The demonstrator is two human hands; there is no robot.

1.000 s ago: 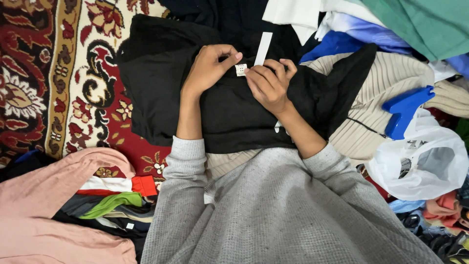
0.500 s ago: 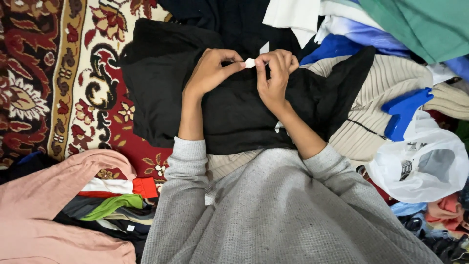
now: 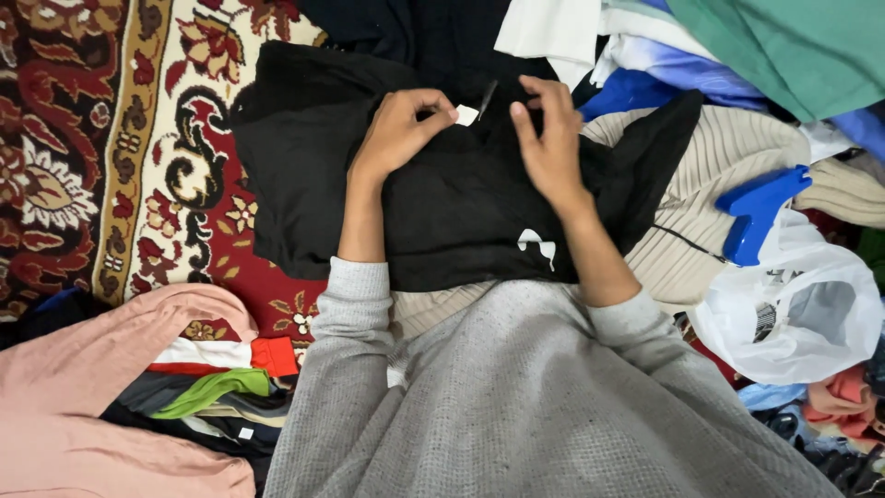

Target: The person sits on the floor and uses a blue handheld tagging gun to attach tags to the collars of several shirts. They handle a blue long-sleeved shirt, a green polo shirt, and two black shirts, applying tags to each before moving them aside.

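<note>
White tag [image 3: 467, 115] now pinched by left hand [image 3: 398, 131] alone.

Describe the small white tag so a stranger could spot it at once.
Find the black garment spread over the patterned rug. Near its top edge, the left hand pinches a small white tag at its fingertips. It is the only white scrap between the two hands.

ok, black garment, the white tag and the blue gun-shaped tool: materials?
Black garment: soft matte knit, probably cotton blend; it creases limply.
White tag in the left hand: thin card or paper, flat and stiff-edged.
Blue tool: smooth moulded plastic, slight sheen.
</note>
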